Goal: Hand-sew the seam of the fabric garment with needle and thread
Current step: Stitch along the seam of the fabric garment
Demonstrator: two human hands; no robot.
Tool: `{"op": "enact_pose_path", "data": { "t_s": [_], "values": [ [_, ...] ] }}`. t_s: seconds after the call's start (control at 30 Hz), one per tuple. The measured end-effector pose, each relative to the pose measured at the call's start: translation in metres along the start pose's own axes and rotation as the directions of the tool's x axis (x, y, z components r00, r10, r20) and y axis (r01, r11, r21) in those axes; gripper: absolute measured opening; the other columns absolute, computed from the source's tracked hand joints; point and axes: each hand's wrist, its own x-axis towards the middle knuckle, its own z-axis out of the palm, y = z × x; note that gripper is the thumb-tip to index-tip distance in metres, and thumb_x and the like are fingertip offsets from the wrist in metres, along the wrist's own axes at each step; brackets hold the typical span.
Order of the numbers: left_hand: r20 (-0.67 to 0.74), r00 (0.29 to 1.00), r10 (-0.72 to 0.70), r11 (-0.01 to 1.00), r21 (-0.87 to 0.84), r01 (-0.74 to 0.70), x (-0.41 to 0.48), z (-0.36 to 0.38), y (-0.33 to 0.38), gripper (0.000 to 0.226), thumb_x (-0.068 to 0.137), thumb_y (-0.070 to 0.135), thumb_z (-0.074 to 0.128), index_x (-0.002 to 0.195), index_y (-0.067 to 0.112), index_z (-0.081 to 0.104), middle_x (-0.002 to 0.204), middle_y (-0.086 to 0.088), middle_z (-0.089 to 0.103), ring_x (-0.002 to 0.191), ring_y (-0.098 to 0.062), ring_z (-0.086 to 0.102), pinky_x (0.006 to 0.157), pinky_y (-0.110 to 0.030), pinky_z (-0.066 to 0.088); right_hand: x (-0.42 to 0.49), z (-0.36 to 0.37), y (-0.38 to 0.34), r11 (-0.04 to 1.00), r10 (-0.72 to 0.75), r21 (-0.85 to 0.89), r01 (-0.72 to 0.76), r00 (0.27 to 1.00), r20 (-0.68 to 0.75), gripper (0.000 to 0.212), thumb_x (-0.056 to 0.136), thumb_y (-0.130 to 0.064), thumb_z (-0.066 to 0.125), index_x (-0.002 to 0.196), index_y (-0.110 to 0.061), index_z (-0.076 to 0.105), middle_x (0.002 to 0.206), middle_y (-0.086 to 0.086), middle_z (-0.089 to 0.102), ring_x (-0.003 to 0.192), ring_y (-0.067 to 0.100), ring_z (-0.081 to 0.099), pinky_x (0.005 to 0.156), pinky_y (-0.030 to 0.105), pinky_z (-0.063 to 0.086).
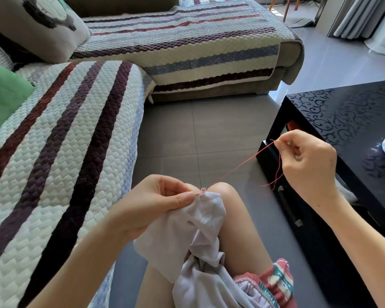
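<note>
The left hand (156, 203) is pinching the gathered edge of the pale fabric garment (187, 236) between thumb and forefinger, right at the small puckered seam (203, 192), just in front of the bare knee (222, 190). From that pinch, the red thread (238, 166) is running taut up and to the right to the right hand (307, 161), whose thumb and forefinger are pressing together on the needle (272, 140), only its thin tip showing. Loose thread ends are hanging below that hand. The rest of the garment is trailing down from the pinch over the lap. Beyond the right hand a glossy black table (353, 112) is standing; left of the pinch a striped quilted sofa cover (76, 130) is lying.
</note>
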Motion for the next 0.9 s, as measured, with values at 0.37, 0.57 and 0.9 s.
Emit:
{"op": "enact_pose_path", "data": {
  "t_s": [0.37, 0.57, 0.9],
  "values": [
    [0.097, 0.987, 0.128, 0.989, 0.057, -0.134, 0.000, 0.010, 0.003, 0.011, 0.075, 0.017, 0.068, 0.070, 0.017, 0.077, 0.071, -0.002, 0.072, 0.066, -0.007, 0.065, 0.061, -0.016, 0.051, -0.027, 0.003, -0.061, 0.723, -0.293, 0.598, -0.346, 0.631, 0.719, 0.013, 0.082, -0.019, 0.069, 0.092, -0.012, 0.071, 0.058, -0.001, 0.029, 0.054, 0.008, 0.025, 0.051, 0.016, 0.024],
    [0.055, 0.987, 0.153, 0.964, 0.211, -0.161, -0.002, 0.005, -0.002, 0.010, 0.076, 0.024, 0.078, 0.071, 0.016, 0.077, 0.070, 0.001, 0.073, 0.064, -0.005, 0.065, 0.057, -0.014, 0.048, -0.023, -0.014, -0.057, 0.658, -0.200, 0.557, -0.507, 0.595, 0.778, 0.011, 0.075, -0.018, 0.071, 0.065, -0.018, 0.067, 0.057, 0.001, 0.047, 0.054, 0.009, 0.036, 0.050, 0.014, 0.029],
    [0.025, 0.996, 0.084, 0.962, 0.258, -0.087, 0.013, 0.013, -0.023, 0.018, 0.075, 0.032, 0.068, 0.077, 0.016, 0.075, 0.076, -0.003, 0.072, 0.072, -0.011, 0.063, 0.067, -0.027, 0.047, -0.046, -0.006, -0.048, 0.717, 0.002, 0.431, -0.548, 0.620, 0.784, 0.026, 0.074, -0.026, 0.071, 0.072, 0.000, 0.065, 0.058, 0.009, 0.046, 0.058, 0.019, 0.035, 0.056, 0.032, 0.028]
  ]
}}
